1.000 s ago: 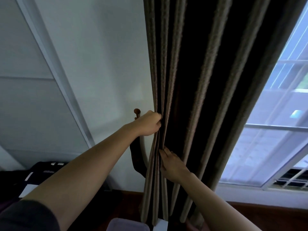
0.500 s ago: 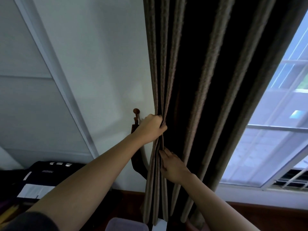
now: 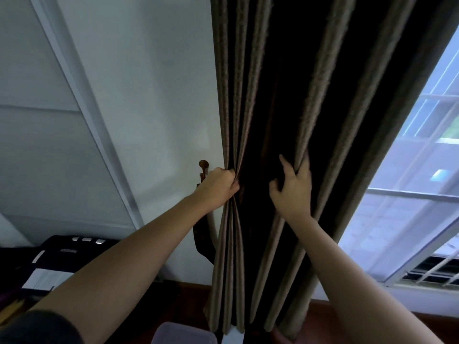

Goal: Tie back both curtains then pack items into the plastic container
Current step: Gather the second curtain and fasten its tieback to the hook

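A dark brown pleated curtain hangs from the top of the view down to the floor, left of the window. My left hand grips the curtain's left pleats, bunching them just beside a brown wall hook. A dark tieback strap hangs from that hook behind my left wrist. My right hand is raised further right and curls its fingers round a middle pleat. A pale purple plastic container shows partly at the bottom edge, below the curtain.
A white wall lies left of the curtain. The window with white bars fills the right side. A dark object with white labels sits low at the left. Reddish wooden floor runs along the wall base.
My right hand has moved up and to the right, from the left pleats below my left hand to a middle pleat. My left hand keeps its grip by the hook.
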Demonstrator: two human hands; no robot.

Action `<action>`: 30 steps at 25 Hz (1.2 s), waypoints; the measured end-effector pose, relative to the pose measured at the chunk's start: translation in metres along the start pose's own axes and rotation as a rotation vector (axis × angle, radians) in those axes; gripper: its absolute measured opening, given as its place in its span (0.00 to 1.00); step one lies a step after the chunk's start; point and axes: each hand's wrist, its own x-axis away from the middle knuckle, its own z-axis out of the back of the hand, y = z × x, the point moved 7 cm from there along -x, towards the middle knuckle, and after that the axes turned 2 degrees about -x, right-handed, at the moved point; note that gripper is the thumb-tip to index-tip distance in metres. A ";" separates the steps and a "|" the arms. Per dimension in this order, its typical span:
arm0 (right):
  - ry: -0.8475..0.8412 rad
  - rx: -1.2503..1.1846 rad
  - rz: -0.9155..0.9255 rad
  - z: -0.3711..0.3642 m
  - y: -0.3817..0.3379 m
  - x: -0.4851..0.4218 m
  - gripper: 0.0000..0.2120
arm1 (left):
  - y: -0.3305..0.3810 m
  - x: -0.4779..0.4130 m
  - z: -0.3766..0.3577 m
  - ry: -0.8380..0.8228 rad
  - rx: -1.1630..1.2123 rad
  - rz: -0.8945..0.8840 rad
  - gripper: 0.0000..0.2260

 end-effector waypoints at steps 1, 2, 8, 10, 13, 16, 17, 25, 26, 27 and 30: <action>-0.091 -0.022 -0.002 -0.007 0.003 -0.003 0.31 | 0.001 0.000 -0.001 -0.005 0.006 -0.004 0.11; -0.183 -0.040 0.010 -0.016 0.007 -0.001 0.32 | 0.002 0.000 -0.002 -0.012 0.008 -0.006 0.11; -0.619 -0.010 0.096 -0.067 0.022 0.073 0.32 | 0.011 -0.008 -0.006 -0.015 0.008 0.018 0.12; -0.701 0.013 0.109 -0.080 0.026 0.090 0.32 | 0.011 -0.011 -0.009 -0.028 0.017 0.023 0.11; -0.767 0.039 0.092 -0.087 0.028 0.103 0.32 | 0.012 -0.013 -0.012 -0.030 0.016 0.032 0.10; -0.811 0.078 0.088 -0.089 0.029 0.111 0.31 | 0.017 -0.014 -0.014 -0.026 0.015 0.030 0.09; -0.816 0.096 0.092 -0.088 0.029 0.111 0.31 | 0.019 -0.015 -0.015 -0.025 0.021 0.024 0.09; -0.821 0.184 0.158 -0.084 0.026 0.108 0.27 | 0.038 -0.014 -0.020 -0.075 0.069 0.004 0.09; -0.825 0.191 0.161 -0.084 0.025 0.108 0.26 | 0.040 -0.015 -0.019 -0.077 0.069 0.009 0.10; -0.831 0.195 0.162 -0.084 0.024 0.109 0.26 | 0.042 -0.015 -0.019 -0.086 0.074 0.011 0.10; -0.854 0.204 0.151 -0.082 0.020 0.111 0.27 | 0.050 -0.015 -0.018 -0.110 0.105 0.011 0.17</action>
